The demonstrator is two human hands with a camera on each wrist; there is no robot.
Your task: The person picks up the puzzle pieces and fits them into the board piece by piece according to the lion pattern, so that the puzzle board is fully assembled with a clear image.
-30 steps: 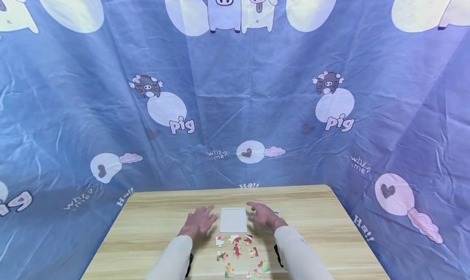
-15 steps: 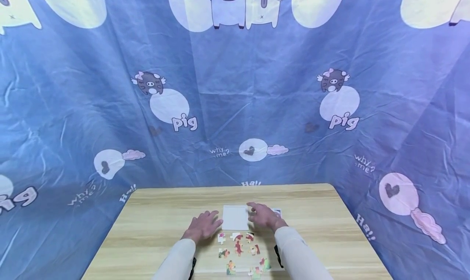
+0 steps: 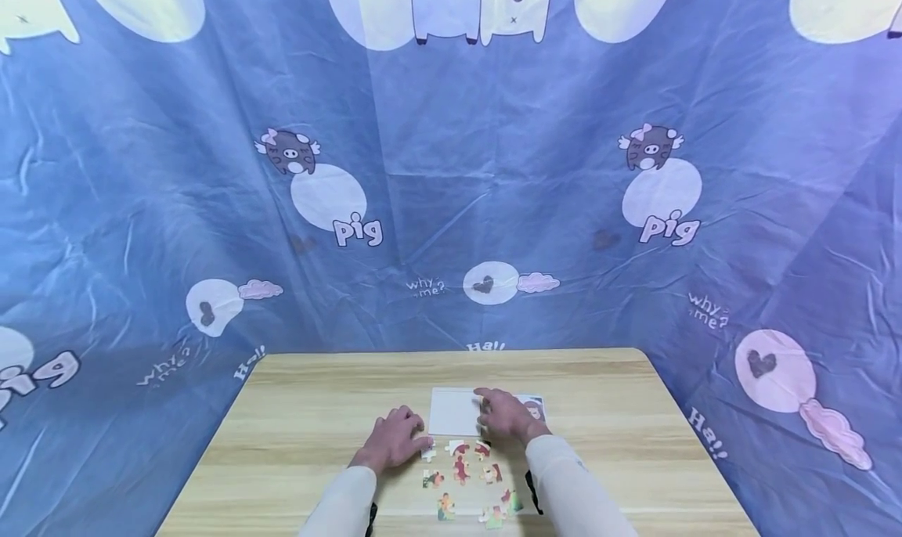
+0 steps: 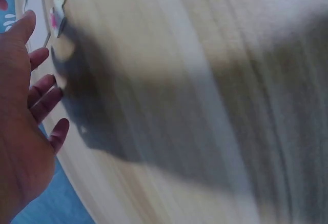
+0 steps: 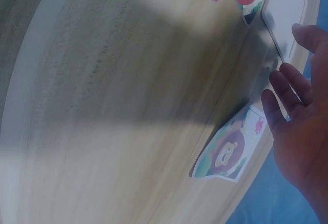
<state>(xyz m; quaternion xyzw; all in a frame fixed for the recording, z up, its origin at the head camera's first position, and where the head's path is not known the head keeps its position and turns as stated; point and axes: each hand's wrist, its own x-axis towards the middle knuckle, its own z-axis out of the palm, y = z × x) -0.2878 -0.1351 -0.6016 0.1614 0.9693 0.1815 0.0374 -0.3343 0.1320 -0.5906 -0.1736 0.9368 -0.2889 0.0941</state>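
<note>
On the table lies a white rectangular board, with scattered jigsaw puzzle pieces on its near side. My left hand is left of the board's near corner, its fingers loosely bent and holding nothing. Its thumb is close by a white puzzle piece with a pink mark; whether they touch I cannot tell. My right hand hovers at the board's right edge, fingers relaxed, with the index finger over the far right corner. The right wrist view shows its palm with nothing in it.
A card with a lion picture lies right of the board, partly behind my right hand in the head view. Green puzzle pieces lie nearest me. Blue patterned cloth hangs around the wooden table.
My left hand has come nearer me, from beside the board toward the top-left piece. My right hand has shifted slightly nearer, uncovering more of the lion card. The head view has tilted a little.
</note>
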